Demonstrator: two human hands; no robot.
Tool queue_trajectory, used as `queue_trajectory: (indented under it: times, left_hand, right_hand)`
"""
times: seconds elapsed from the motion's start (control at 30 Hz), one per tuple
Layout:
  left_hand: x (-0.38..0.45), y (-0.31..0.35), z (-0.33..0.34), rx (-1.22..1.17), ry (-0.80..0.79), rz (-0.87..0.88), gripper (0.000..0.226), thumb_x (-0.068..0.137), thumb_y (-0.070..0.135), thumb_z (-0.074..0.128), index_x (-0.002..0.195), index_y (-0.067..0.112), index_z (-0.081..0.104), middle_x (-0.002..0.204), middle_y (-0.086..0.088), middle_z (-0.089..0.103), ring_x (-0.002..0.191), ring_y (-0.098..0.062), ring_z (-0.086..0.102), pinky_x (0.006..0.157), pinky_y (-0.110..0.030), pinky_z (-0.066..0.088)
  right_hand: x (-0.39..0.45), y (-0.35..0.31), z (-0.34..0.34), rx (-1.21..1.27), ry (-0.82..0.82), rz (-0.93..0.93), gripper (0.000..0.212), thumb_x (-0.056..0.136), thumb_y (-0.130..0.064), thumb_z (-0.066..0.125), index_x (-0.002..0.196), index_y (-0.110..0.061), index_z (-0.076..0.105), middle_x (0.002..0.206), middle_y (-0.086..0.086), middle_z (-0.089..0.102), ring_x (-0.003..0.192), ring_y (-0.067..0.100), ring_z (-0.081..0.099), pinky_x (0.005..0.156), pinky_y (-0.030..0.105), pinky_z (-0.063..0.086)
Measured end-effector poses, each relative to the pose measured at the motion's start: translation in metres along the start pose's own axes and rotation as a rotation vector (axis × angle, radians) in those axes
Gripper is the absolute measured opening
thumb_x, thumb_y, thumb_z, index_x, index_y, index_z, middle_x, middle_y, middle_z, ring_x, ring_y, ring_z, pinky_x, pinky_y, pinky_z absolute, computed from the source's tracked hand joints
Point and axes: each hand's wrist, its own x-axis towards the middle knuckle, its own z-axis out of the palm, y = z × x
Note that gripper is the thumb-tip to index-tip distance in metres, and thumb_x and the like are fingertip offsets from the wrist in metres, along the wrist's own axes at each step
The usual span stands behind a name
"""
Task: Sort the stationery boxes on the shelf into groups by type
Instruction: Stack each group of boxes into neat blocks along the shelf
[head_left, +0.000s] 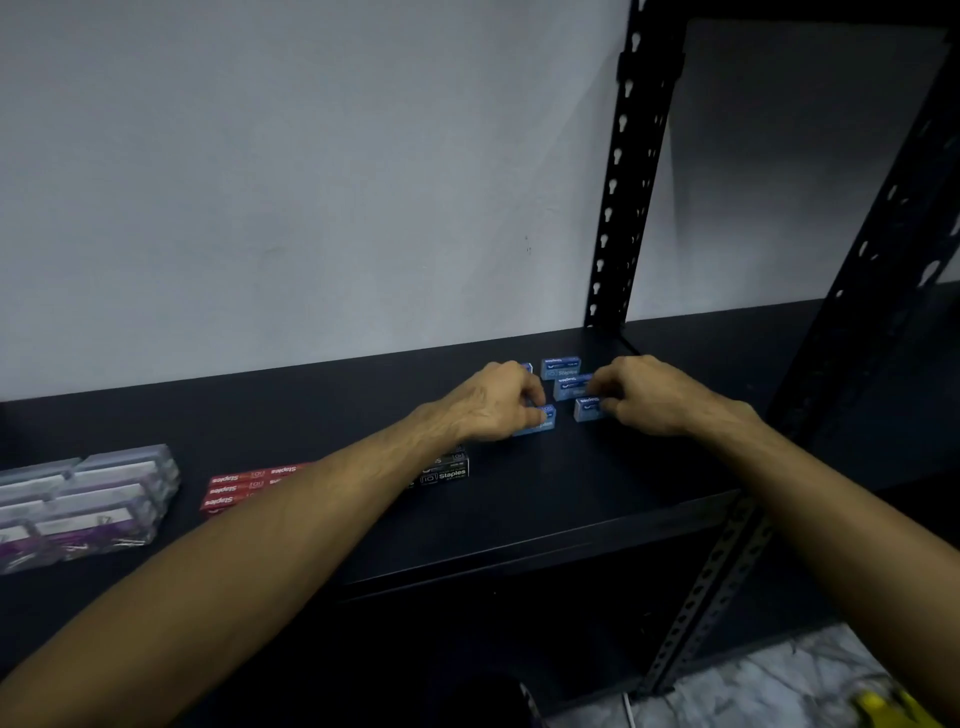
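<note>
- Our left hand (501, 400) has its fingers curled down onto a blue box (540, 422), thumb and fingertips pinching its near end against the shelf (597, 499).
- Our right hand (647, 395) has its fingers bent around the right end of another blue box (586, 408), gripping it; the fingertips also reach a third blue box (570, 387) just behind, and we cannot tell whether they hold that one too.
- A fourth blue box (560, 367) stands free at the back, and only a sliver of a fifth (528, 368) peeks past our left knuckles; the rest is hidden.
- All the blue boxes sit close together near the shelf's right rear, by the black post (623, 208).
- Both forearms stretch forward from the lower corners, wrists low, palms down, knuckles toward us.
- Our left forearm covers part of the black boxes (451, 472) and the right end of the red boxes (239, 486), so we cannot count either group.
- Clear cases (78, 504) with purple contents sit far left, cut off by the frame edge; their labels are too blurred to read.
</note>
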Motion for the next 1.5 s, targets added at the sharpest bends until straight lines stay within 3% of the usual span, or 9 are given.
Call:
queue_trajectory:
  times: [0.13,0.33,0.63,0.77,0.87,0.93,1.13,1.3,1.5]
  left_hand:
    - [0.006,-0.002,0.006,0.024,-0.026,-0.004,0.011,0.092,0.027,0.067,0.097,0.019,0.072,0.085,0.006,0.066,0.084,-0.013,0.066,0.076,-0.028,0.052]
    - [0.009,-0.002,0.009,0.037,-0.026,0.006,0.016,0.092,0.029,0.068,0.104,0.020,0.072,0.106,0.002,0.069,0.093,-0.013,0.065,0.086,-0.032,0.055]
    - [0.006,-0.001,0.009,0.011,-0.021,0.017,0.016,0.094,0.031,0.063,0.100,0.019,0.073,0.091,0.003,0.069,0.086,-0.013,0.065,0.080,-0.032,0.055]
    - [0.004,-0.001,0.006,-0.017,-0.037,0.023,0.026,0.100,0.028,0.053,0.082,0.015,0.067,0.067,0.011,0.056,0.062,-0.004,0.055,0.062,-0.022,0.042]
    - [0.001,-0.003,0.004,-0.047,-0.064,-0.002,0.024,0.100,0.029,0.054,0.092,0.012,0.070,0.065,0.012,0.059,0.055,-0.003,0.060,0.060,-0.018,0.045]
    - [-0.001,-0.004,0.003,-0.052,-0.103,-0.002,0.023,0.099,0.031,0.054,0.091,0.016,0.070,0.073,0.001,0.068,0.055,-0.006,0.065,0.062,-0.021,0.048]
    - [-0.009,-0.005,-0.002,-0.055,-0.188,-0.017,0.017,0.097,0.035,0.057,0.090,0.025,0.069,0.085,-0.012,0.073,0.057,-0.005,0.068,0.064,-0.025,0.049]
    - [-0.018,-0.002,-0.003,-0.045,-0.205,-0.024,0.014,0.098,0.032,0.057,0.094,0.026,0.070,0.067,0.005,0.067,0.056,-0.004,0.067,0.060,-0.025,0.050]
    - [-0.021,0.000,-0.004,-0.043,-0.223,-0.012,0.014,0.098,0.033,0.057,0.097,0.026,0.070,0.084,-0.001,0.073,0.058,-0.004,0.069,0.069,-0.026,0.052]
  right_hand:
    - [0.003,0.004,0.008,0.066,0.004,-0.034,0.025,0.098,-0.019,0.056,0.120,-0.024,0.067,0.125,-0.002,0.062,0.106,0.014,0.060,0.090,0.032,0.049]
    - [0.004,0.000,0.015,0.144,0.010,-0.101,0.023,0.097,-0.020,0.058,0.117,-0.025,0.069,0.115,-0.005,0.067,0.099,0.011,0.062,0.084,0.029,0.048]
    - [0.004,-0.007,0.017,0.188,-0.002,-0.134,0.024,0.098,-0.020,0.056,0.117,-0.023,0.070,0.110,-0.006,0.067,0.096,0.009,0.062,0.081,0.027,0.049]
    - [0.003,-0.010,0.015,0.206,-0.028,-0.108,0.021,0.100,-0.022,0.051,0.108,-0.022,0.071,0.104,-0.001,0.069,0.095,0.015,0.064,0.087,0.039,0.054]
    - [0.001,-0.012,0.015,0.224,-0.037,-0.118,0.020,0.101,-0.021,0.050,0.099,-0.026,0.070,0.094,-0.006,0.067,0.088,0.011,0.063,0.076,0.031,0.051]
    - [-0.001,-0.013,0.016,0.237,-0.041,-0.132,0.021,0.101,-0.022,0.051,0.097,-0.030,0.069,0.091,-0.012,0.065,0.085,0.005,0.061,0.069,0.024,0.045]
    - [-0.009,-0.019,0.014,0.228,-0.080,-0.166,0.021,0.101,-0.023,0.051,0.106,-0.029,0.070,0.089,-0.018,0.061,0.081,-0.003,0.056,0.065,0.016,0.037]
    - [-0.016,-0.024,0.015,0.218,-0.104,-0.174,0.024,0.102,-0.022,0.050,0.117,-0.025,0.069,0.094,-0.020,0.058,0.083,-0.007,0.053,0.068,0.013,0.036]
    - [-0.020,-0.026,0.014,0.214,-0.117,-0.173,0.025,0.102,-0.023,0.050,0.119,-0.024,0.068,0.102,-0.016,0.059,0.084,-0.008,0.052,0.070,0.014,0.037]
